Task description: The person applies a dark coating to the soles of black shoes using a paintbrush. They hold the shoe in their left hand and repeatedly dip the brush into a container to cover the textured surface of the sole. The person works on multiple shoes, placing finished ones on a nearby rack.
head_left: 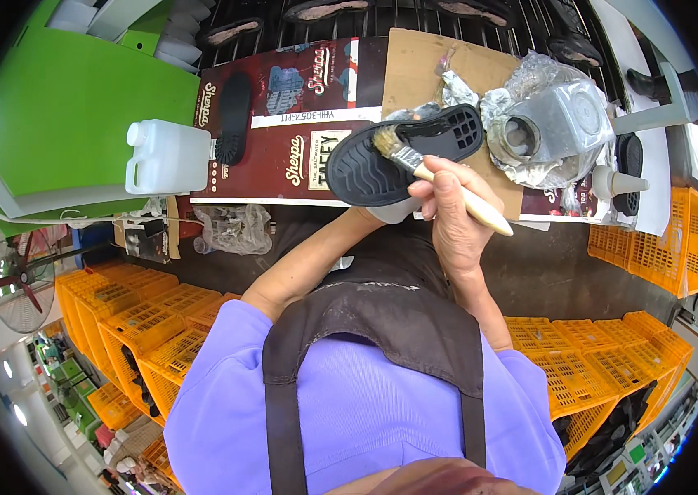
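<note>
A black shoe sole [357, 175] is held up over the front of the bench, its patterned inner side showing wavy ridges and a grid of square hollows. My left hand [393, 211], partly covered in white, holds it from below; its fingers are hidden beneath the sole. In my right hand [458, 221] is a paintbrush [485, 211] with a pale wooden handle, gripped between thumb and fingers. Its bristles touch the middle of the sole. To the right, a clear wide-mouthed plastic jar [568, 115] leans in crumpled plastic wrapping, its opening turned toward me.
Another sole [234, 115] lies on printed cardboard [279, 169] at left, beside a white jug [169, 157]. A nozzle bottle [620, 183] is at right. Beyond the bench, several soles rest on a rack [365, 26]. Orange crates [155, 326] stand behind me on both sides.
</note>
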Tool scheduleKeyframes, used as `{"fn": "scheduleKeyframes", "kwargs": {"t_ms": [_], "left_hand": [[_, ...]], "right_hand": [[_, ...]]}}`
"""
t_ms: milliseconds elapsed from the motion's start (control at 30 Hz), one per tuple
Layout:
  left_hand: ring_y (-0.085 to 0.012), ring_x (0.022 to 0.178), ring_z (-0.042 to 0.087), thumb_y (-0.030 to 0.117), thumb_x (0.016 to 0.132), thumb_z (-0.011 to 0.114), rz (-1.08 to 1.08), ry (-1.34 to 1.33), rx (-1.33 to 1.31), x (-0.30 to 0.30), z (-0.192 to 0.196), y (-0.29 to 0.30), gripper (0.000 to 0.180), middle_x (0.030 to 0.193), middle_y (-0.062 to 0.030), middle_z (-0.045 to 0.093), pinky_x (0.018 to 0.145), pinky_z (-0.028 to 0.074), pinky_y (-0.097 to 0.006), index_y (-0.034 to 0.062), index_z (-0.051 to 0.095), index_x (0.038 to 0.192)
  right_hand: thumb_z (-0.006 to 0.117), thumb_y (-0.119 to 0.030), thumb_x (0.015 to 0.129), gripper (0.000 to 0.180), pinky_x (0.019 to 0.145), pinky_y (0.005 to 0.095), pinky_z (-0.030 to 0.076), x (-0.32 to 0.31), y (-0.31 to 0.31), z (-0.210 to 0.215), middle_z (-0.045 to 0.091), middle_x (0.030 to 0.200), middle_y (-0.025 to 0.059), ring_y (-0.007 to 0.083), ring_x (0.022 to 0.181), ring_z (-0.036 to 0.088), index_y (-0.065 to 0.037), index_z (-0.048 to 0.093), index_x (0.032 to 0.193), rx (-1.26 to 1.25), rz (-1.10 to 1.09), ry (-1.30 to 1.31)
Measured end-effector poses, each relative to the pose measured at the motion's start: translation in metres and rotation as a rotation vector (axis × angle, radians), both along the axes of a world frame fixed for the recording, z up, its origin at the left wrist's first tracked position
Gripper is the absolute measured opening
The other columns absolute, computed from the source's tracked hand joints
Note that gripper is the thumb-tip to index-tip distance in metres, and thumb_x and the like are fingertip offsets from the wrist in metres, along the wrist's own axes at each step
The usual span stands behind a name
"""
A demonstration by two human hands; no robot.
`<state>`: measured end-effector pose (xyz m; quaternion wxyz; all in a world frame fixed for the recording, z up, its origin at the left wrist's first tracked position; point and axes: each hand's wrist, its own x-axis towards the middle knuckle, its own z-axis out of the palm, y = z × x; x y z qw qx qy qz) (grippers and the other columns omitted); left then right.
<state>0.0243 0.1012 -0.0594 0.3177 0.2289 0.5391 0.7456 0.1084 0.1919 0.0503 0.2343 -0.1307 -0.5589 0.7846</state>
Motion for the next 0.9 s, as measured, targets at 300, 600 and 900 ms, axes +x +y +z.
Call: {"fn": "scheduleKeyframes", "kwargs": {"t_ms": [300,600,900], "left_hand": [[-0.0135,0.083,0.054,0.023,0.083,0.058,-0.134,0.131,0.04,0.005,0.034,0.001,0.015,0.086,-0.0023,0.057,0.08,0.042,-0.029,0.0098,0.054,0.089],[-0.0128,0.064,0.051,0.009,0.072,0.069,-0.18,0.265,-0.161,0.015,0.048,-0.005,0.024,0.064,0.0006,0.05,0.061,0.044,-0.025,0.0098,0.046,0.064],[-0.0161,0.086,0.053,0.021,0.071,0.074,-0.413,0.55,-0.113,-0.002,0.062,-0.021,0.044,0.091,-0.0065,0.054,0.076,0.047,-0.03,0.0035,0.051,0.103]], "right_hand": [[0.06,-0.01,0.085,0.018,0.049,0.0159,0.041,-0.001,-0.005,0.005,0.066,0.07,0.0066,0.0026,0.052,0.049,0.004,0.064,0.096,-0.087,0.15,-0.041],[0.061,-0.01,0.083,0.018,0.049,0.0166,0.04,-0.008,0.015,0.009,0.065,0.07,0.0057,0.0034,0.054,0.049,0.004,0.065,0.094,-0.071,0.314,-0.091],[0.065,-0.016,0.08,0.022,0.051,0.0175,0.04,-0.029,0.05,0.003,0.063,0.07,0.0061,0.0059,0.056,0.051,0.001,0.065,0.094,0.015,0.467,-0.184]]}}
